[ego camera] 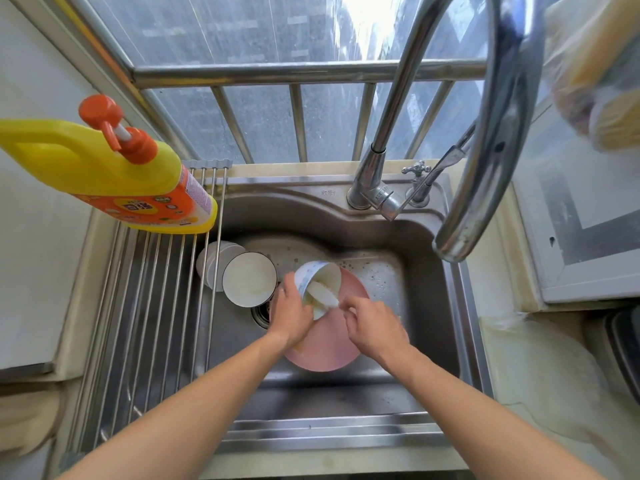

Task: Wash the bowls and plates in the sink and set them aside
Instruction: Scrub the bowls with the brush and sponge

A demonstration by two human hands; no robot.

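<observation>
A deep stainless steel sink (426, 306) fills the middle of the view, set under a window with a railing of steel bars (298, 72). A tall curved chrome tap (491, 140) arches over it from the back rim, its spout hanging above the right side of the basin. A roll-up rack of steel rods (152, 306) lies across the left part of the sink, and a big yellow detergent bottle with an orange pump (114, 168) stands on the rack's far end.

In the basin lies a round pink plastic plate (322, 344), and to its left, near the drain, a white bowl with a dark rim (249, 278) sits upright. Behind that one, partly under the rack rods, are more white bowls (214, 258), their number hard to tell.

Above the pink plate the left hand (291, 313) holds a small white bowl with a blue pattern outside (317, 277), tilted with its mouth toward the right; the fingers are curled round its wall, so that grip is clamped on the bowl. The right hand (374, 327) pinches a pale scrubbing cloth or sponge (322, 294) that reaches into the bowl's inside; its grip is closed on that piece.
</observation>
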